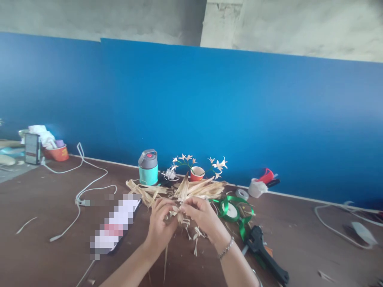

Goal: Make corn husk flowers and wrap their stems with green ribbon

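A pale flower (180,217) is pinched by the left hand (160,223) and right hand (203,217); a glue gun (265,255) is positioned at their four o'clock.

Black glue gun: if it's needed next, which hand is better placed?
Right hand, probably: the black glue gun lies beside its forearm; the left hand would have to cross that arm.

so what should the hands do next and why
Perhaps the right hand could gently pinch the pale petals together while the left hand steadies them: both hands' fingers meet there, and the petals point different ways. The black glue gun lies aside, unheld.
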